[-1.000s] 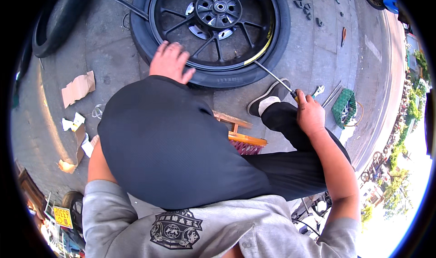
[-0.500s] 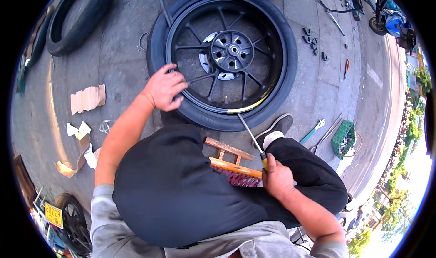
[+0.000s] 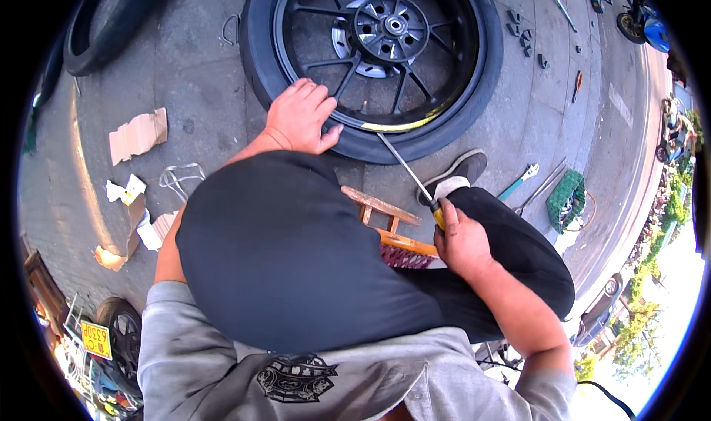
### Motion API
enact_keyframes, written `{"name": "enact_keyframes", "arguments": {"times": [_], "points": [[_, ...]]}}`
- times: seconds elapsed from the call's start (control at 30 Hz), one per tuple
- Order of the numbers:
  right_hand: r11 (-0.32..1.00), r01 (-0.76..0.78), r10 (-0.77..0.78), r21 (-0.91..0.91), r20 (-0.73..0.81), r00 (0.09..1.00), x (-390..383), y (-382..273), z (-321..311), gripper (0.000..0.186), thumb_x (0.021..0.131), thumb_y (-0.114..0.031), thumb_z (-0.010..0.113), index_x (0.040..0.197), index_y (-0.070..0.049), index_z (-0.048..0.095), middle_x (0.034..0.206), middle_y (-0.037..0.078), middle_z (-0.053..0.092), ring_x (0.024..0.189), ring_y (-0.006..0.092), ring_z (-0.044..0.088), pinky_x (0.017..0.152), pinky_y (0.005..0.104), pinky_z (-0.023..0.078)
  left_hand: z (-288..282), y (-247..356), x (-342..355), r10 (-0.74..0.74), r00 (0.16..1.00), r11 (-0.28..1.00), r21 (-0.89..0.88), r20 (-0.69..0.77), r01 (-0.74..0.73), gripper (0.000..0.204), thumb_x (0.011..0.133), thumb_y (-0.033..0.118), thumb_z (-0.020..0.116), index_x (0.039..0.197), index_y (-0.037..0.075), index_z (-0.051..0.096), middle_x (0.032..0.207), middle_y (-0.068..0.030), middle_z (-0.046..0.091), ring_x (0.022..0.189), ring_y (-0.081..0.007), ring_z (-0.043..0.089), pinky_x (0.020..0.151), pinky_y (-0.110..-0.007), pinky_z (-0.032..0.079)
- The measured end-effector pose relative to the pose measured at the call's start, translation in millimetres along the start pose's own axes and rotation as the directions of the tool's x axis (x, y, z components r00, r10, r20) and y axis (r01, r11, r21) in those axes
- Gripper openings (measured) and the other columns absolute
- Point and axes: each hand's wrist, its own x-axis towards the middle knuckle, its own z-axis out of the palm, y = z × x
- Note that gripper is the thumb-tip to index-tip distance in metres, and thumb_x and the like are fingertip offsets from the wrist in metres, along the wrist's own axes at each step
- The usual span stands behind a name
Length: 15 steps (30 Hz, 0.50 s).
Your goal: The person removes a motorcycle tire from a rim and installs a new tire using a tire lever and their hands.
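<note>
My right hand (image 3: 463, 239) grips the yellow-and-black handle of a long steel lever (image 3: 406, 164), whose tip touches the lower rim near a yellow stripe. My left hand (image 3: 305, 116) rests on the lower-left rim edge and tire, thumb apart and fingers slightly curved. The black wheel (image 3: 355, 59), with a central hub and silver disc, lies flat inside its tire (image 3: 481, 51). My raised knees and dark trousers hide part of my left forearm. A wooden stool with woven purple seat (image 3: 402, 242) shows between my legs, near my shoe (image 3: 465, 168).
Loose tires (image 3: 89, 58) lie upper left, cardboard (image 3: 138, 136) at left. Black pieces (image 3: 526, 39), orange-handled pliers (image 3: 578, 86), a wrench (image 3: 518, 182), metal bars (image 3: 541, 188) and a green basket (image 3: 565, 205) lie right. A motorbike wheel (image 3: 118, 332) is lower left; a road runs along the right.
Relative to the wheel, my right hand and lever have swung left, the tip moving left along the rim. My left hand went up the rim, then back down to the right.
</note>
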Motion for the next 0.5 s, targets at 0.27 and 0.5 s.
{"name": "enact_keyframes", "arguments": {"times": [0.27, 0.5], "points": [[0.995, -0.032, 0.061, -0.089, 0.34, 0.939, 43.7, 12.1, -155.5, 0.045, 0.102, -0.029, 0.077, 0.132, -0.004, 0.055, 0.091, 0.028, 0.075, 0.094, 0.0504, 0.075, 0.084, 0.059, 0.059, 8.6, 2.0, 8.0, -0.048, 0.998, 0.998, -0.046, 0.044, 0.05, 0.037, 0.079, 0.032, 0.084, 0.103, 0.008, 0.069, 0.107, -0.0124, 0.063, 0.111, -0.0352, 0.066, 0.114, -0.05, 0.051], [0.809, 0.19, -0.081, -0.556, 0.215, 0.973, 120.9, -10.0, -302.3, 0.025, 0.103, -0.022, 0.078, 0.127, -0.014, 0.08, 0.103, 0.012, 0.078, 0.1, 0.0353, 0.078, 0.085, 0.0499, 0.062, -1.2, 1.2, 4.6, -0.118, 0.982, 0.991, -0.037, 0.15, 0.125, 0.035, 0.08, 0.033, 0.084, 0.102, 0.009, 0.071, 0.115, -0.0123, 0.068, 0.119, -0.0321, 0.067, 0.12, -0.048, 0.049]]}}
